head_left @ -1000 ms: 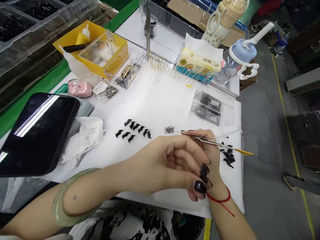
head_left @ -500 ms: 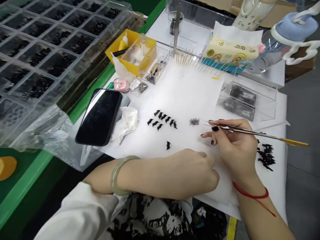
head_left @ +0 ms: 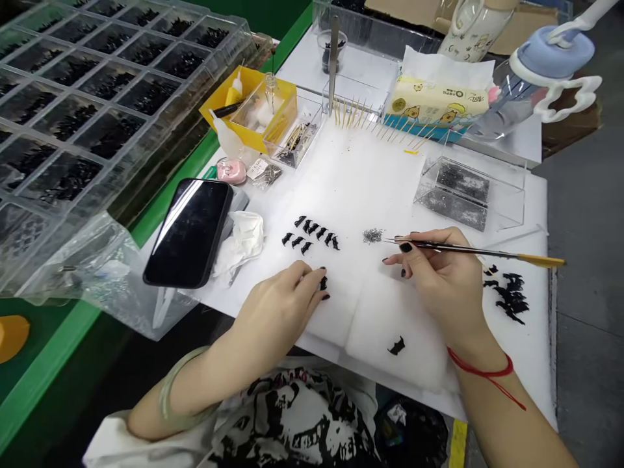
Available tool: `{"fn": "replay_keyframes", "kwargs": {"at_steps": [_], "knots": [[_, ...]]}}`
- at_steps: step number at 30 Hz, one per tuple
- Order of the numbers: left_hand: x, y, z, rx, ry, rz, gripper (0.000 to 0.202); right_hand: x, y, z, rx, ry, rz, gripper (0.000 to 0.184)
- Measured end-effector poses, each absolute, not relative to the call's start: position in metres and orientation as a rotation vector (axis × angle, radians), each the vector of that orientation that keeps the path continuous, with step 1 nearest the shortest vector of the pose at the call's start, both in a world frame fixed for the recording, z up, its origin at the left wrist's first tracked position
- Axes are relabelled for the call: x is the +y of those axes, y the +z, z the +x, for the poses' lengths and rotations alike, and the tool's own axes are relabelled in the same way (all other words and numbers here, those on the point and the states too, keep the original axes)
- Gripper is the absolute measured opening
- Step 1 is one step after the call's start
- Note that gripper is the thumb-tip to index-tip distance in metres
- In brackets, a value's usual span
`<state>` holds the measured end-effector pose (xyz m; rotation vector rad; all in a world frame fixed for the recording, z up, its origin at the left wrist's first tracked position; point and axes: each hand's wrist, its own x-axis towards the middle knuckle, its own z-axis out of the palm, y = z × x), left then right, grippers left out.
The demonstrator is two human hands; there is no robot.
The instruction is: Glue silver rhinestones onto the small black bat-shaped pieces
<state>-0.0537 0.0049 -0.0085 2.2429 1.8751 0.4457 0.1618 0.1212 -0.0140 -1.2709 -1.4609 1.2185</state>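
My left hand (head_left: 280, 309) is at the front of the white foam sheet (head_left: 336, 195), with thumb and finger closed around a small black bat-shaped piece (head_left: 324, 283). Long, thin tweezers (head_left: 468, 249) with a yellow end are held in my right hand (head_left: 439, 279). Their tips are together beside a little heap of tiny silvery bits (head_left: 373, 235). Several more black bat-shaped pieces (head_left: 312, 227) lie in short rows beyond my left hand. One single black piece (head_left: 397, 346) lies near the front edge, between my two hands.
A pile of black pieces (head_left: 511, 296) lies at the right. A clear box (head_left: 507, 201), tissue pack (head_left: 439, 97) and blue-lidded bottle (head_left: 550, 58) stand behind. At the left are a phone (head_left: 188, 234), crumpled tissue (head_left: 241, 240), yellow box (head_left: 219, 84) and compartment tray (head_left: 112, 130).
My left hand has moved left from beside my right hand to the single black piece, uncovering another piece near the front edge. The tweezer tips, apart before, have come together.
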Motion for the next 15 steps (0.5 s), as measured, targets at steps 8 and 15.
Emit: {"fn": "replay_keyframes", "kwargs": {"at_steps": [8, 15], "knots": [[0.023, 0.019, -0.05, 1.731, 0.711, 2.37, 0.017, 0.123, -0.025, 0.165, -1.554, 1.259, -1.32, 0.024], [0.079, 0.068, 0.0, 0.395, 0.46, 2.102, 0.017, 0.121, -0.021, 0.165, -1.591, 1.281, -1.335, 0.024]]}}
